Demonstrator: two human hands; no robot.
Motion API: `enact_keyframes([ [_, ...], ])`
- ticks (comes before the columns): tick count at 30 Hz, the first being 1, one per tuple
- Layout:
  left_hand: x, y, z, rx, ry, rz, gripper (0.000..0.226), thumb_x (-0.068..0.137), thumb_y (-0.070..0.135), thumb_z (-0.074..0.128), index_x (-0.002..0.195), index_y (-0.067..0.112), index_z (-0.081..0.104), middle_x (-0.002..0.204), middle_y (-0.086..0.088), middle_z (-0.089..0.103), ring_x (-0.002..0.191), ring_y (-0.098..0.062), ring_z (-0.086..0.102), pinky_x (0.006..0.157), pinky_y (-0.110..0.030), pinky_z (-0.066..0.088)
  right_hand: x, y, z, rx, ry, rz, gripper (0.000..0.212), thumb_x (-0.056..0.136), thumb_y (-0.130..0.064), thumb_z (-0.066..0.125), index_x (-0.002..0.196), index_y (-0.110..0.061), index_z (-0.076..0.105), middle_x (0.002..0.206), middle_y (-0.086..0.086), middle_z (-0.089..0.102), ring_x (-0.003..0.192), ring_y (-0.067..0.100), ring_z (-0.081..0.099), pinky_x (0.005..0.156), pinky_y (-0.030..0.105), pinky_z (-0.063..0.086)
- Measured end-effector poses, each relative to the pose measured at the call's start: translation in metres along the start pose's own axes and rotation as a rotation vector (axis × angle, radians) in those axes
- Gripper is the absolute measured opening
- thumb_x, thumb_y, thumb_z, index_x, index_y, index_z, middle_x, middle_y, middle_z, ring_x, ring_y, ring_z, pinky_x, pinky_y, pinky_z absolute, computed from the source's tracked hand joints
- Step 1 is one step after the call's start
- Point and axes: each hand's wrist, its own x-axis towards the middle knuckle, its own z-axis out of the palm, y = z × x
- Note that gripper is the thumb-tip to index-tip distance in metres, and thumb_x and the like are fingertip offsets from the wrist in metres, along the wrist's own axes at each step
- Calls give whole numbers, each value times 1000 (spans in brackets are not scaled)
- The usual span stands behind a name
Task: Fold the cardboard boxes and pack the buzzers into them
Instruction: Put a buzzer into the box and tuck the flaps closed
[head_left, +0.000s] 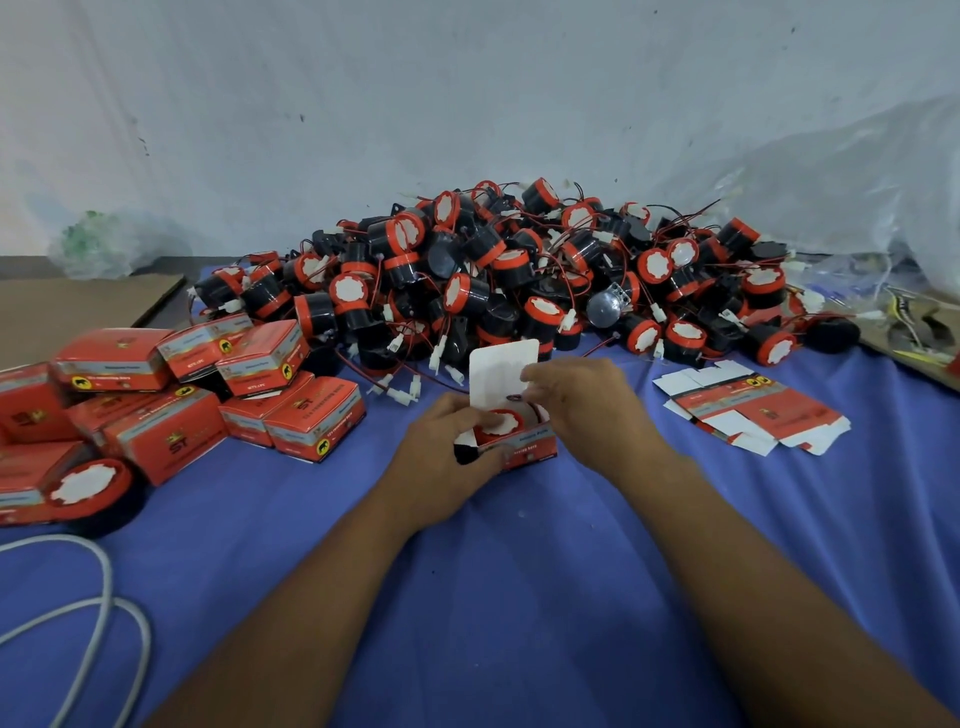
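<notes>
Blue cloth (519, 597), pale wall (363, 104); left hand (441, 460) grips box (530, 449) (buzzer (498, 421) inside), right hand (582, 405) pinches flap (498, 366).

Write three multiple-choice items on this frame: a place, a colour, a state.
1. On the cloth, the flat unfolded boxes lie: A) at the right B) at the left C) in the middle.
2. The cloth is: A) green B) blue C) white.
3. The box at the left hand is: A) sealed B) flattened C) open, buzzer inside.
Answers: A, they sit at its right side; B, blue all over; C, its lid flap stands up behind the red-topped buzzer.
</notes>
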Motion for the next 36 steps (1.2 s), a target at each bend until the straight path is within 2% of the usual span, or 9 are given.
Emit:
enact_keyframes([
  [4, 0, 0, 1, 12, 14, 52, 37, 84, 31, 76, 117, 17, 68, 115, 6, 56, 103, -6, 56, 90, -22, 50, -2, 0, -2, -292, -159, -36, 25, 96, -11, 53, 105, -23, 74, 94, -4, 59, 89, 16, 33, 69, 30, 38],
  [9, 1, 2, 1, 113, 3, 143, 39, 81, 26, 79, 116, 13, 69, 119, -1, 58, 106, -15, 56, 93, -23, 48, -1, -6, 0, -336, -326, 5, 30, 90, 2, 49, 96, -13, 75, 97, 5, 52, 91, 23, 43, 73, 37, 49],
  [13, 0, 0, 1, 92, -4, 142, 40, 81, 29, 79, 118, 18, 68, 123, 5, 49, 107, -5, 51, 96, -12, 41, 1, -5, -3, -359, -436, 63, 23, 89, -5, 51, 80, -19, 68, 90, 2, 46, 88, 27, 38, 72, 35, 32],
  [16, 0, -1, 2, 66, -3, 121, 39, 80, 29, 79, 117, 21, 69, 120, 9, 46, 104, 7, 47, 93, -4, 36, 2, 2, -3, -177, -385, 187, 23, 92, -18, 59, 74, -29, 69, 100, 2, 59, 101, 30, 44, 86, 38, 39],
  [20, 1, 0, 2, 33, -5, 107, 37, 80, 29, 79, 116, 21, 70, 117, 4, 52, 104, 1, 50, 90, -4, 38, -3, 9, 8, 209, -167, 380, 10, 88, -32, 71, 88, -25, 64, 108, 3, 62, 110, 29, 51, 95, 45, 45],
  [25, 0, 0, 1, 17, -22, 106, 38, 81, 29, 79, 117, 21, 70, 117, 3, 53, 104, -3, 53, 89, -6, 40, -5, 13, 21, 188, -54, 365, 17, 87, -41, 73, 102, -34, 69, 117, -5, 53, 117, 21, 40, 96, 34, 36],
  [32, -1, 2, 1, -10, -13, 116, 45, 79, 37, 77, 120, 21, 66, 121, 9, 49, 110, 4, 49, 91, -5, 38, 0, 20, 21, 66, -149, 340, 16, 90, -41, 70, 105, -36, 75, 117, 0, 53, 119, 24, 40, 91, 27, 28],
  [34, -1, 1, 2, -27, 95, 69, 54, 75, 39, 79, 119, 22, 55, 120, 10, 43, 111, 3, 46, 91, -11, 39, 0, 22, 19, 134, -215, 397, 14, 94, -35, 67, 103, -33, 78, 116, 2, 58, 115, 25, 45, 96, 34, 40],
  [36, -1, 0, 2, -86, 220, -22, 64, 69, 40, 83, 117, 24, 44, 118, 10, 40, 111, -1, 47, 92, -20, 44, 0, 22, 18, 230, -273, 448, 23, 97, -28, 61, 87, -21, 80, 93, 5, 67, 91, 20, 54, 83, 42, 51],
])
